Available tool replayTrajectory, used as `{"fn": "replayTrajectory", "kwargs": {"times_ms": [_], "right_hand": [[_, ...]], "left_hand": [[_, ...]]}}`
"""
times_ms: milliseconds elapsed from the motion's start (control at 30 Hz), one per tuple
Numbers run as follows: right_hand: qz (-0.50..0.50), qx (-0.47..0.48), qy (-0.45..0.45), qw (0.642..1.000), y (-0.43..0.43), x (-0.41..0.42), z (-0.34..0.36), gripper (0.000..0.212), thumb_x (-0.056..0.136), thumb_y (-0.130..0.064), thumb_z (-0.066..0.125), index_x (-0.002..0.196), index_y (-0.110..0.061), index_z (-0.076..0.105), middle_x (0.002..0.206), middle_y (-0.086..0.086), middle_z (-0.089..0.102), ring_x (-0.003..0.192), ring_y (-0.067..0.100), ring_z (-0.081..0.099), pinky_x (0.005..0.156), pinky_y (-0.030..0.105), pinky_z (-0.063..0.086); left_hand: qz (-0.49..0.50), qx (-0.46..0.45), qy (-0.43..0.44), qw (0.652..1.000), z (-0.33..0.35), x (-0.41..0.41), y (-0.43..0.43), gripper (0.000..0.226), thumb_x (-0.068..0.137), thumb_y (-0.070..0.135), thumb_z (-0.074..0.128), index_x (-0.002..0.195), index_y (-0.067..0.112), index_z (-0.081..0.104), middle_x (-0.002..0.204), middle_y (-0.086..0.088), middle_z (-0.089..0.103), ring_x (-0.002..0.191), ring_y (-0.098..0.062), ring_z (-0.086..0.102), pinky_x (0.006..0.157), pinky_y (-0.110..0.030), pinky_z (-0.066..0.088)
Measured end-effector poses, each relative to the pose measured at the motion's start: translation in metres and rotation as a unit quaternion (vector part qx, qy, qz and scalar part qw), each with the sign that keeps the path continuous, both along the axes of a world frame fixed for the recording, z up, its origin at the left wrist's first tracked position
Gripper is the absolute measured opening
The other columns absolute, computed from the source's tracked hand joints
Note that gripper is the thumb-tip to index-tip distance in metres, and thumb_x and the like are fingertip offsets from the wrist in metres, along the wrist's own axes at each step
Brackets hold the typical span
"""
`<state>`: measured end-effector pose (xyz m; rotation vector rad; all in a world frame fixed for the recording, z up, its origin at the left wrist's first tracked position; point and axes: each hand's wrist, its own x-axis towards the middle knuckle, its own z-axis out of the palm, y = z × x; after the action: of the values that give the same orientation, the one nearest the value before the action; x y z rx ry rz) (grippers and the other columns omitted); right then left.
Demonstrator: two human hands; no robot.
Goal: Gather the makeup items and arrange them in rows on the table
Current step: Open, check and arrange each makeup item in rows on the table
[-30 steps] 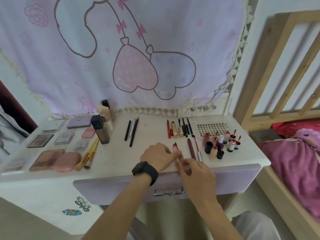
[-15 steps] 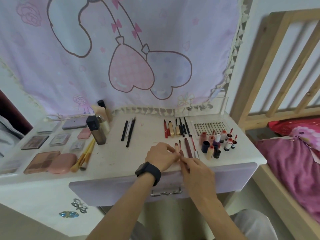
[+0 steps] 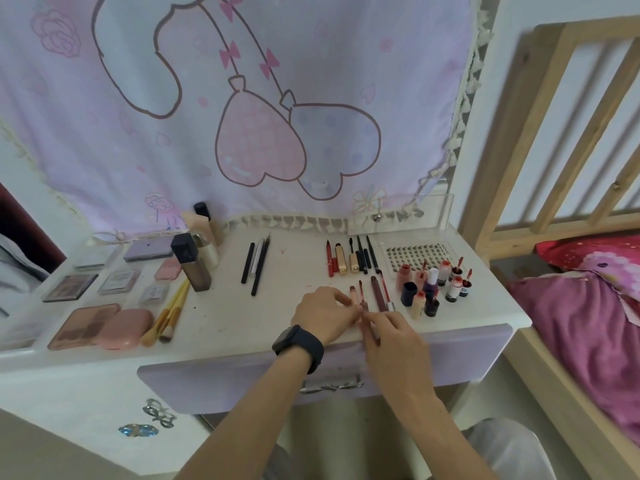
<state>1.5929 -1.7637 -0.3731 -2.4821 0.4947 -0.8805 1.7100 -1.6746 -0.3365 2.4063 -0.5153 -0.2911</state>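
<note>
Left hand [image 3: 323, 315] and right hand [image 3: 393, 336] meet at the front edge of the counter [image 3: 242, 317], both pinching slim lip sticks [image 3: 361, 294]. Just right: small bottles [image 3: 429, 289]. Left: brushes [image 3: 169, 313], compacts [image 3: 104, 325]. Beyond: pencil row [image 3: 349, 259].

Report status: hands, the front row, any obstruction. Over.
Left hand pinching pale pink tube. Right hand pinching thin red liner, beside maroon pencil. Bottle cluster close on the right, apart.

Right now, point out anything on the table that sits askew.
The makeup brushes at front left lie slanted and fanned, unlike the squared-up palettes beside them. The small bottles at right stand in a loose clump, not a row.
</note>
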Motion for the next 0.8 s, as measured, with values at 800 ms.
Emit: {"fn": "replayTrajectory", "kwargs": {"times_ms": [800], "right_hand": [[0.137, -0.024, -0.015, 0.99, 0.031, 0.034, 0.033, 0.025, 0.091, -0.006, 0.071, 0.114, -0.013, 0.074, 0.116, -0.001, 0.071, 0.103, 0.016, 0.067, 0.093, 0.025, 0.052]], "left_hand": [[0.112, 0.058, -0.084, 0.988, 0.029, 0.062, 0.113, 0.025, 0.092, 0.047, 0.059, 0.112, 0.034, 0.064, 0.108, 0.01, 0.067, 0.094, -0.013, 0.063, 0.085, -0.034, 0.055]]}}
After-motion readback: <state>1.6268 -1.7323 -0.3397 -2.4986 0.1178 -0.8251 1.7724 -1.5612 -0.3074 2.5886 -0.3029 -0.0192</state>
